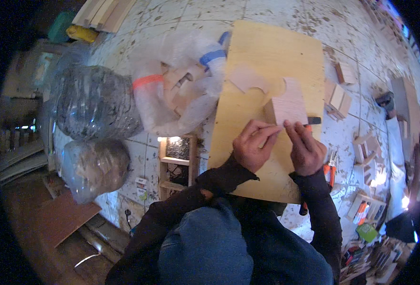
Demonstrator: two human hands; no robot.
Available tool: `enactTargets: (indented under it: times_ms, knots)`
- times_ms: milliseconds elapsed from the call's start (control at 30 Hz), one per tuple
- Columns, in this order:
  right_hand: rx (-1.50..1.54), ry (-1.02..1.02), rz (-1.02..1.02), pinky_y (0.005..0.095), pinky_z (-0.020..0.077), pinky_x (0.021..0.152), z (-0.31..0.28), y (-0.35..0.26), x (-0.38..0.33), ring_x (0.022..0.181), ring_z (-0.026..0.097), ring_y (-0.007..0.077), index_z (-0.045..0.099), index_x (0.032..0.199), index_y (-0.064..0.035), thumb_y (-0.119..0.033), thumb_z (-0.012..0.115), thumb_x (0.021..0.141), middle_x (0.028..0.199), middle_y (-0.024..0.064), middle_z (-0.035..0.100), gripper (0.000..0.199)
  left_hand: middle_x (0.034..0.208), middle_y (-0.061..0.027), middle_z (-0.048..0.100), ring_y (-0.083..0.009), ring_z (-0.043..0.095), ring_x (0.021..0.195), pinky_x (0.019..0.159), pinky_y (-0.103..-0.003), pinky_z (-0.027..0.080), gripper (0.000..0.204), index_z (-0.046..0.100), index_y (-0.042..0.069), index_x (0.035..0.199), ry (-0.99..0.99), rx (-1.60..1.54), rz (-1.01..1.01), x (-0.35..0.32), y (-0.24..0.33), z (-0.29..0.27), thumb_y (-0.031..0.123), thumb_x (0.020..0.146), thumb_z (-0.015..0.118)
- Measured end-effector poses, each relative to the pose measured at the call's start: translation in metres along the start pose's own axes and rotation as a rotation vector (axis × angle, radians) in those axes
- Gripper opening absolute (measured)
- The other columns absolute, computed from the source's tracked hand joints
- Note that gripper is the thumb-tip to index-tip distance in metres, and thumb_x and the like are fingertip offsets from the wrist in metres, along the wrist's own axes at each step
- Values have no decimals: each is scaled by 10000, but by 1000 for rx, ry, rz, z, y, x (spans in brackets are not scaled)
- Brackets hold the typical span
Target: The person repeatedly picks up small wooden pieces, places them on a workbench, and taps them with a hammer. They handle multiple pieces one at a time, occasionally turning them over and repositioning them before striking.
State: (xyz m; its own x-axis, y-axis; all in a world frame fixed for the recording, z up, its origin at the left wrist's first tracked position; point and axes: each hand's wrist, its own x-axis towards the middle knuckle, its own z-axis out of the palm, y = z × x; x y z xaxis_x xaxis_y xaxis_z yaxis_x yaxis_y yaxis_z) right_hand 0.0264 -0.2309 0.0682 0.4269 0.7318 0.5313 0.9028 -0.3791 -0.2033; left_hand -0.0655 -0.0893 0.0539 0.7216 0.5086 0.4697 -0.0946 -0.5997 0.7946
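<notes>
Left hand (252, 148): thumb and forefinger extended, tips close together. Right hand (308, 151): fingers bent, tips pointing forward. Fingertips of both: nearly meeting. Left forearm (224, 176): dark-sleeved, slanting inward. Right forearm (318, 197): dark-sleeved, steeper.

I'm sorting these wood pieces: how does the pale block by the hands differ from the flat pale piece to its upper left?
The block looks thick, showing a side face; the flat piece looks thin. The block is close by the left hand and right hand; the flat piece lies farther from both. Both are pale wood on the yellow board.
</notes>
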Motion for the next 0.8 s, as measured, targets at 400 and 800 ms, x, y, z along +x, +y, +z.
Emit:
enactTargets:
  times_ms: [400,800]
  knots:
    - [50,12,-40,342,556,571,4,6,-2,710,685,252,685,1173,-90,42,597,612,1015,156,670,582,912,-152,699,-280,677,826,750,-378,535,230,657,23,1042,60,238,-507,-69,-67,-121,210,920,599]
    - [79,31,-28,336,556,564,6,7,1,692,675,252,688,1156,-94,58,609,662,969,148,662,524,871,-116,707,-303,679,836,727,-425,545,186,731,142,935,-467,793,-471,-108,-181,-189,241,778,716]
